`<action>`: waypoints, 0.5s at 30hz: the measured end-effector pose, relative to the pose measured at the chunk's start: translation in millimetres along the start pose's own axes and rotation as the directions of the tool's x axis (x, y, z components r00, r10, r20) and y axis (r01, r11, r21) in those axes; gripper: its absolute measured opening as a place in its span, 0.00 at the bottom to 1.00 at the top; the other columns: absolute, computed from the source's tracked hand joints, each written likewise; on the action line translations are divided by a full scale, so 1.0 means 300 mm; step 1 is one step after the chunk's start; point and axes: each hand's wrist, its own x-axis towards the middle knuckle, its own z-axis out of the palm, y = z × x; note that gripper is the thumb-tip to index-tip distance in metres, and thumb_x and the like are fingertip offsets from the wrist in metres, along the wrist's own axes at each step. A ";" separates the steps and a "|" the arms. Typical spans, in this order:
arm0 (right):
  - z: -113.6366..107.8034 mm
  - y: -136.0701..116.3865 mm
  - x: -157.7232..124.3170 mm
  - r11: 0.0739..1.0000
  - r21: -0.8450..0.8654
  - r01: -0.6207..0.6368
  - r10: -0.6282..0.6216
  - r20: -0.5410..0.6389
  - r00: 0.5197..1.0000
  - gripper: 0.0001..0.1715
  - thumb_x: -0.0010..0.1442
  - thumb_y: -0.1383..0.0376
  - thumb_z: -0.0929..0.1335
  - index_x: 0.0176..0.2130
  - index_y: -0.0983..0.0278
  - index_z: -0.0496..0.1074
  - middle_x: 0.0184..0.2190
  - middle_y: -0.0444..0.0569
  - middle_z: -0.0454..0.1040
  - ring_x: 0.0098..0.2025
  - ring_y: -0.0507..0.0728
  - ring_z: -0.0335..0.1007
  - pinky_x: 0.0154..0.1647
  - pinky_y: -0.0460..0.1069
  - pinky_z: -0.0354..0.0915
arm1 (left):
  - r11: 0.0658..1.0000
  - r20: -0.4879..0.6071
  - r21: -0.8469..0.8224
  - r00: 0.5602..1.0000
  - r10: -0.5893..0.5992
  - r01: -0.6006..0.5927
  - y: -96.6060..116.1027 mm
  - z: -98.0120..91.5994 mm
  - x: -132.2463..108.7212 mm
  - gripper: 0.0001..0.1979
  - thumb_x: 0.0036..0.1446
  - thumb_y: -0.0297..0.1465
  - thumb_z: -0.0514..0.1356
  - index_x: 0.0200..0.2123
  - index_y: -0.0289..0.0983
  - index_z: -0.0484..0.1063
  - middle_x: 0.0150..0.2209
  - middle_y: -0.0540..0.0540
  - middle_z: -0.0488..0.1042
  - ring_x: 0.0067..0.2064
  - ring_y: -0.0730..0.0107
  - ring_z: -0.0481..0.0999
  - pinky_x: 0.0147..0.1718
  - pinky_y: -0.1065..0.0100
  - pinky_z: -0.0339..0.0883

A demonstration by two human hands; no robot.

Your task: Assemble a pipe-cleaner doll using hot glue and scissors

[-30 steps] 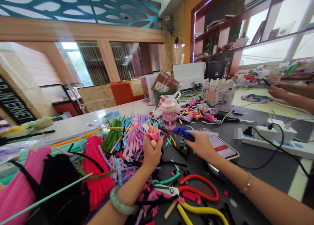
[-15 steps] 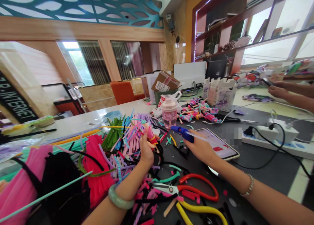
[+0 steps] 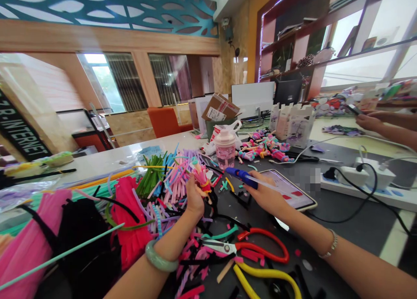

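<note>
**One hand on a pink figure, the other on a glue gun**

Closest to me, a yellow-handled tool [image 3: 270, 270] and red-handled scissors [image 3: 243, 246] lie loose among snippets on the dark surface [image 3: 332, 205]; their handles face the worker, probably so they can be snatched up quickly. To the left, fuzzy stems lie in bundles by colour, pink [image 3: 35, 234], black [image 3: 83, 242] and hot pink [image 3: 130, 216], a sorting that I suppose makes picking easy.

Beyond them, the left hand [image 3: 195, 199] has its fingers curled around a small pink figure [image 3: 202, 175], apparently steadying its lower part, though I can't see all the fingers. It is held just in front of a heap of cut stems [image 3: 177, 179]. The right hand [image 3: 265, 197] grips a blue glue gun [image 3: 241, 176], its nozzle end towards the figure but apart from it; a clear stick trails from the back, over the wrist.

Past that hand, a lit device [image 3: 295, 190] lies flat, its text too small for me to read. A pink cup [image 3: 225, 150] stands upright beside a pile of bright figures [image 3: 265, 146]. Farther off, a carton [image 3: 219, 109] carries a white label, illegible from here, and another person's hands [image 3: 371, 120] hold a phone. On the far left, a dark sign [image 3: 24, 127] reads "INTERNET", after letters resembling "Z.R."
</note>
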 end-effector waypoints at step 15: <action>-0.009 -0.015 -0.007 0.996 0.076 -0.043 0.042 0.015 0.999 0.10 0.52 0.64 0.65 0.37 0.61 0.68 0.31 0.48 0.76 0.34 0.58 0.71 0.34 0.49 0.60 | 0.981 0.190 0.193 0.982 -0.009 -0.028 0.030 0.001 0.030 0.30 0.45 0.59 0.54 0.19 0.35 0.67 0.17 0.47 0.69 0.20 0.74 0.65 0.20 0.71 0.57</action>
